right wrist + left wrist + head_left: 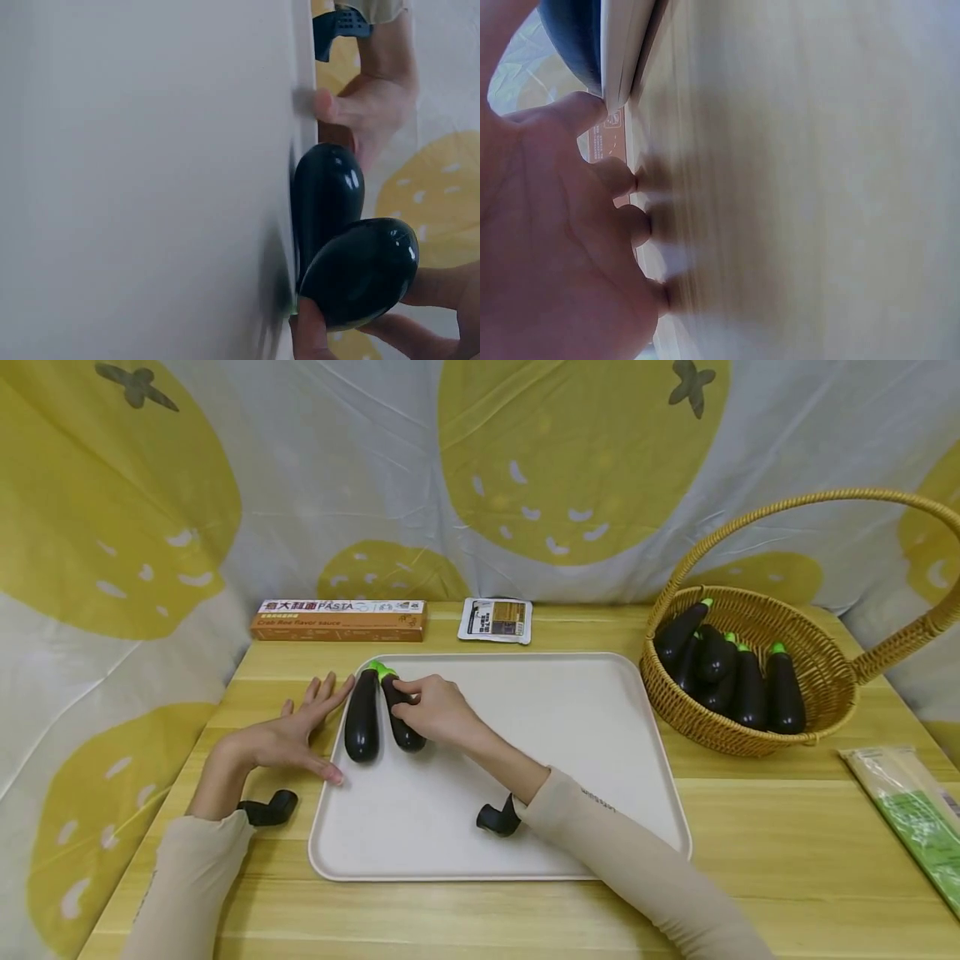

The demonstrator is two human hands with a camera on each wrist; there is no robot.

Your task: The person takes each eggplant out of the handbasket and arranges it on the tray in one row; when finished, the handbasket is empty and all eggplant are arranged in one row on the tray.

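Two dark eggplants with green stems lie side by side at the left end of a white tray (pixel 525 760). My right hand (pixel 441 710) pinches the right-hand eggplant (pixel 407 737) between thumb and fingers; the right wrist view shows this held eggplant (pixel 364 274) in front of the other. The left eggplant (pixel 362 718) rests on the tray near its rim. My left hand (pixel 288 739) has its fingers spread at the tray's left edge, holding nothing. In the left wrist view, fingertips of the left hand (pixel 562 217) touch the wooden table and the tray's side.
A wicker basket (pixel 738 743) with several eggplants stands at the right, its tall handle arching up. Behind the tray lie a pasta box (pixel 337 622) and a small packet (pixel 495 620). A green-and-clear package (pixel 911 814) lies at the right edge of the table (pixel 750 843).
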